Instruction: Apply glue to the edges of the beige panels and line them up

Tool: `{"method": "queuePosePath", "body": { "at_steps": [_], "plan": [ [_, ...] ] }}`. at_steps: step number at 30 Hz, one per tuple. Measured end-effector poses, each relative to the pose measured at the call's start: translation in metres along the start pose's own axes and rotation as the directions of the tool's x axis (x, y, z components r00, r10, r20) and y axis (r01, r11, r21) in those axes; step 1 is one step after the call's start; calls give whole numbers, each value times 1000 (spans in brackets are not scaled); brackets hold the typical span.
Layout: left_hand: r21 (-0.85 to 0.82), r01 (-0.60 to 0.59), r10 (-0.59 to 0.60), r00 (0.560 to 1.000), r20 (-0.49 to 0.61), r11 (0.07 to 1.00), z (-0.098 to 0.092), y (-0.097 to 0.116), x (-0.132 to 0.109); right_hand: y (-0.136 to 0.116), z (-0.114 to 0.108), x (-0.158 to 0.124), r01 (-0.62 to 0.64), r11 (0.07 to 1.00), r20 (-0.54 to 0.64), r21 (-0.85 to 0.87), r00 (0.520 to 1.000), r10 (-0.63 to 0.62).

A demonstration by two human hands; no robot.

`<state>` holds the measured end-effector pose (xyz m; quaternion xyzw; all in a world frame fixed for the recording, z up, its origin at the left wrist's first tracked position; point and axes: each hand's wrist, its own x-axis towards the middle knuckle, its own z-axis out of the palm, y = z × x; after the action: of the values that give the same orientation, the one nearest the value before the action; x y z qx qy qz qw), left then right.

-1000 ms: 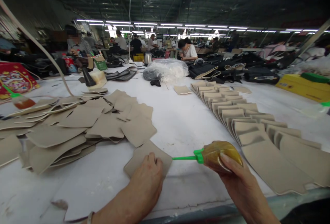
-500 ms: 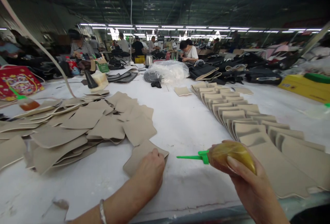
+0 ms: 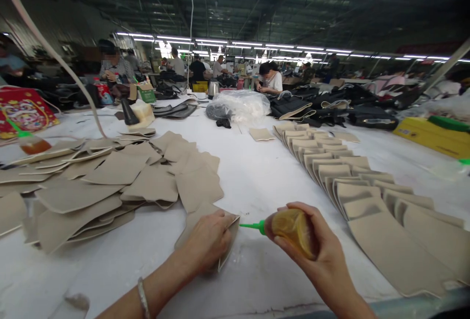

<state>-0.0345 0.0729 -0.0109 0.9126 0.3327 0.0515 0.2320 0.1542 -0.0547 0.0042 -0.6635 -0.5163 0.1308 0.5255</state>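
A red bag (image 3: 27, 111) sits at the left, near a pale hose (image 3: 58, 59). Further back stand a green carton (image 3: 147, 95) and a kettle (image 3: 213, 88). A clear plastic bag (image 3: 247, 106) lies crumpled mid-table, with black fabric (image 3: 372, 106) and a yellow box (image 3: 426, 135) to its right. Behind, a person in white (image 3: 274, 83) leans forward; lamps (image 3: 246, 44) glow overhead.

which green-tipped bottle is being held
The amber bottle in the right hand, its nozzle pointing toward the beige piece at the left hand. The other bottle, far left near the red bag, is untouched.
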Motion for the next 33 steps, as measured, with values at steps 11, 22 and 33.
{"method": "queuePosePath", "body": {
  "at_steps": [11,22,33],
  "plan": [
    [38,30,-30,1000,4,999,0,1,-2,-1,15,7,121,978,49,-170,992,-114],
    [108,42,-42,999,-2,993,7,3,-4,5,15,8,-29,991,-27,-133,999,25],
    [102,16,-20,999,37,995,3,4,-7,14,10,13,-140,990,-7,27,990,140]
  ]
}}
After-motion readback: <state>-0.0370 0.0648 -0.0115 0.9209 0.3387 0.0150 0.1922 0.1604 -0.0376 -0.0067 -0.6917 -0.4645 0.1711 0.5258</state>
